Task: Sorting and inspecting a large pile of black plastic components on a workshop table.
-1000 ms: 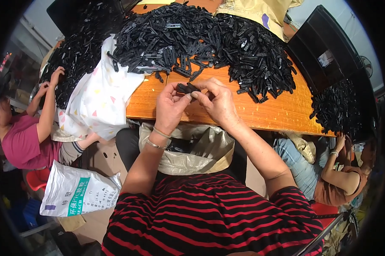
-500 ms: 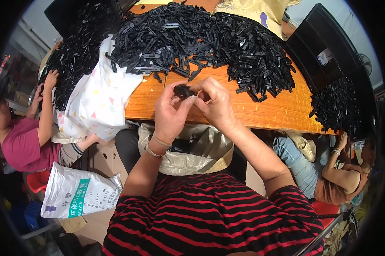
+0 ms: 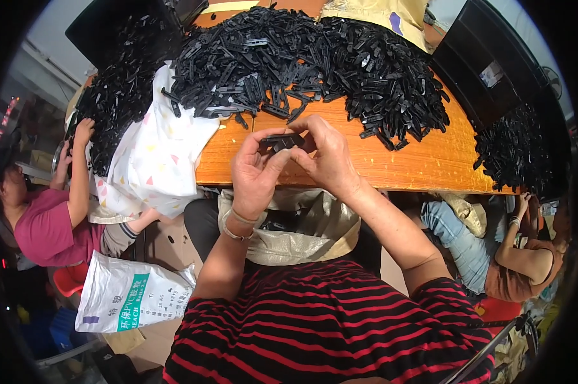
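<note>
A small black plastic part (image 3: 281, 141) is held over the table's front edge, between the fingertips of both hands. My left hand (image 3: 255, 171) pinches its left end, thumb in front and fingers behind. On the other end my right hand (image 3: 329, 158) closes with thumb and index finger. Fingers cover part of the piece, so its full shape is hidden. Just beyond my hands lies a heap of long, narrow black plastic parts (image 3: 237, 64) on the wooden table (image 3: 237, 157). A second heap of shorter-looking black parts (image 3: 397, 89) lies to its right.
An open beige sack (image 3: 289, 246) with black pieces inside is at my lap. A patterned white cloth (image 3: 154, 153) hangs over the table's left side. Black bins (image 3: 487, 64) stand at the far corners. Co-workers sit left (image 3: 52, 224) and right (image 3: 525, 269). A white printed sack (image 3: 132, 294) lies lower left.
The black part has turned between my fingers and now shows more of its length crosswise. Both hands stay closed on it. The whole view has shifted slightly.
</note>
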### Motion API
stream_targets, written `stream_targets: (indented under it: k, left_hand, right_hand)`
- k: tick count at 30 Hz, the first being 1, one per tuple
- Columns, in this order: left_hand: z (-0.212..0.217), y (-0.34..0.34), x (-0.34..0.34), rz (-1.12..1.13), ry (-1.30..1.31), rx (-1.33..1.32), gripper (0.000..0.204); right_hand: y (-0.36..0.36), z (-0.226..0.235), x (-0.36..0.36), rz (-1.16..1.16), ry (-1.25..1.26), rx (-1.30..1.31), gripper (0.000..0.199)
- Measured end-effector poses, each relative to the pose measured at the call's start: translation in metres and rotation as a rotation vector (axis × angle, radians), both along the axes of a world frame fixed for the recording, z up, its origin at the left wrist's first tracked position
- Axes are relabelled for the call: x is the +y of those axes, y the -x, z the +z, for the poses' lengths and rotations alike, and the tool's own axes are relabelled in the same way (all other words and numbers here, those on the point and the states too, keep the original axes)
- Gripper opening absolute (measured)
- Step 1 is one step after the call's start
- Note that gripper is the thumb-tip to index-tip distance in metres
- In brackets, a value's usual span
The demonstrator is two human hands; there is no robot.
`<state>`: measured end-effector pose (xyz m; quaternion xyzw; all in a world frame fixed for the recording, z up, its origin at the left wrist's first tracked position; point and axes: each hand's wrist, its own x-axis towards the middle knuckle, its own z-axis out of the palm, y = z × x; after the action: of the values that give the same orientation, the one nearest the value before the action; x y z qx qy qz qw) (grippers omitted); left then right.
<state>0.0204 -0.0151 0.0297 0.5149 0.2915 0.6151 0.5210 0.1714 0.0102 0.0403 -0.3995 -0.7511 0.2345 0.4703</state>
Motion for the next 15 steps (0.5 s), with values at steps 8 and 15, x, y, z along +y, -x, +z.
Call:
stream_targets:
  k: [8,15]
  left_hand:
    - [-0.013,0.028,-0.006,-0.032,0.186,0.333,0.017]
    - [-0.021,0.041,-0.011,-0.090,0.149,0.779,0.018]
  right_hand:
    - [-0.016,-0.010,-0.011,0.220,0.193,-0.113,0.032]
    - [-0.098,-0.039,0.006,-0.233,-0.016,-0.476,0.017]
